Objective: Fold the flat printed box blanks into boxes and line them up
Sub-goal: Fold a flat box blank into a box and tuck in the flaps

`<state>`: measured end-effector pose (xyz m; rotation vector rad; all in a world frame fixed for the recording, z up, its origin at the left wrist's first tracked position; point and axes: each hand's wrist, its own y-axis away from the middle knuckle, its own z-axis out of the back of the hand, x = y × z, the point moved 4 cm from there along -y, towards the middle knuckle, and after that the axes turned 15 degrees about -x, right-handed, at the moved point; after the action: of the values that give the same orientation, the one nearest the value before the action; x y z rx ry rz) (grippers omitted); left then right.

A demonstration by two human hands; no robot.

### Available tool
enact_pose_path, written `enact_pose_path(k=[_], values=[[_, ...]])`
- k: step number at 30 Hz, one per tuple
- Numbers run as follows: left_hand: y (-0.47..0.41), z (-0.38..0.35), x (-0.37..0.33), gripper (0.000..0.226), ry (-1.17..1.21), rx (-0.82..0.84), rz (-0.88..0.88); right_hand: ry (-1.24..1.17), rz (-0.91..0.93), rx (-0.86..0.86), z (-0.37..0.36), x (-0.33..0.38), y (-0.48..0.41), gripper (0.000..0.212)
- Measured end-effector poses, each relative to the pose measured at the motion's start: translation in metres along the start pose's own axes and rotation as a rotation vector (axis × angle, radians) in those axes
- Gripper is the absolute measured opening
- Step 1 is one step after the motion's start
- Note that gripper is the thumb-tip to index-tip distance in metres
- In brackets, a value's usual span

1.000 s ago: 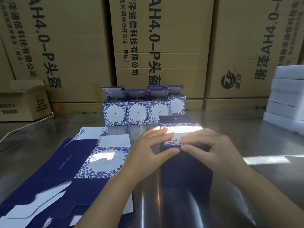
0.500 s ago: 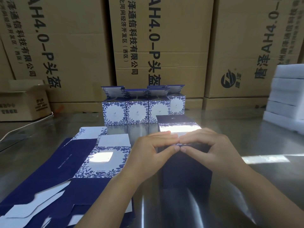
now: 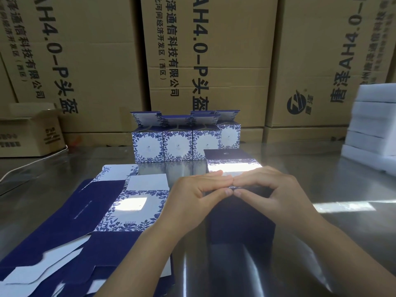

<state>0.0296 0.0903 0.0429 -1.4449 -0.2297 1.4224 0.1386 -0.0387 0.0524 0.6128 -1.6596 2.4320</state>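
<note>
We see a dark blue cardboard box standing upright on the shiny steel bench, its glossy floral top panel catching the light. The left hand and the right hand are both at its top near edge. The fingers of each hand lie across the top panel and the thumbs press the near wall just under the edge, so each hand pinches that edge between fingers and thumb. The two index fingertips meet over the middle of the box, and the two thumb tips meet just beneath them.

Behind the box and a little to its left, a row of four folded blue-and-white floral boxes stands close together with top flaps raised. The box partly hides the rightmost one. Left of the box, a loose pile of flat printed blanks, dark blue with white floral panels, lies spread on the bench, and the left forearm crosses its near corner. Far behind the box, tall brown corrugated cartons with black lettering form a wall. Well to the right of the box sits a stack of white foam slabs. Well to its left are a small open brown carton and a thin white cable.
</note>
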Motion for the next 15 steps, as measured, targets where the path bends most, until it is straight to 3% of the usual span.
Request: enact_pose_path(k=[3, 7, 15], values=[[-0.001, 0.002, 0.0, 0.035, 0.034, 0.034, 0.039, 0.084, 0.086, -0.034, 0.0, 0.005, 0.001, 0.01], [-0.003, 0.007, 0.005, 0.03, 0.025, 0.082, 0.121, 0.237, 0.243, -0.067, -0.003, 0.014, 0.003, 0.024], [-0.004, 0.014, 0.005, 0.024, -0.017, -0.009, 0.132, 0.246, 0.143, -0.008, -0.004, 0.014, 0.004, 0.032]])
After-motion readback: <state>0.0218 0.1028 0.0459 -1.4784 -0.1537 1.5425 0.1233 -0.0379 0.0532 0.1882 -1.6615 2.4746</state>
